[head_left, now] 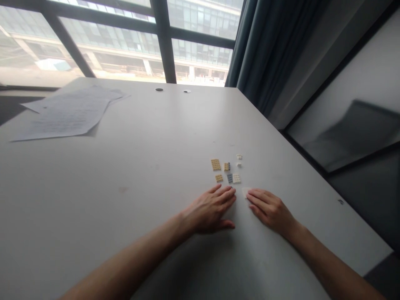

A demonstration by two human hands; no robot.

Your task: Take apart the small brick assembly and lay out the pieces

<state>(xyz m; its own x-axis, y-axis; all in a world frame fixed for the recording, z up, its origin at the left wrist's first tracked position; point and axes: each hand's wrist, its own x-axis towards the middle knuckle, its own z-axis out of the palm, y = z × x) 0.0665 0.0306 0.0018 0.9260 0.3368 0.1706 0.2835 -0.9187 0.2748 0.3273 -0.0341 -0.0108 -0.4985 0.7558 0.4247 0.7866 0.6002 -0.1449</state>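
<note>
My left hand (215, 209) lies palm down on the white table (150, 191), fingers stretched out and thumb apart. A small dark bit shows by its fingertips, too small to name. My right hand (271, 208) rests with its fingers extended over a flat white piece (245, 192), partly covered by the fingertips. Beyond the hands lie small studded toy bricks: a larger tan group (215, 164), a smaller tan group (219, 178), a tan-and-grey group (226, 166), grey bricks (230, 178) touching white bricks (236, 178), and two tiny white pieces (239, 156) farther back.
Printed paper sheets (71, 112) overlap at the table's far left. Two round cable holes (159, 89) sit near the back edge, before a window (125, 46). A dark curtain (265, 50) hangs behind the right corner. A small dark mark (340, 202) is near the right edge.
</note>
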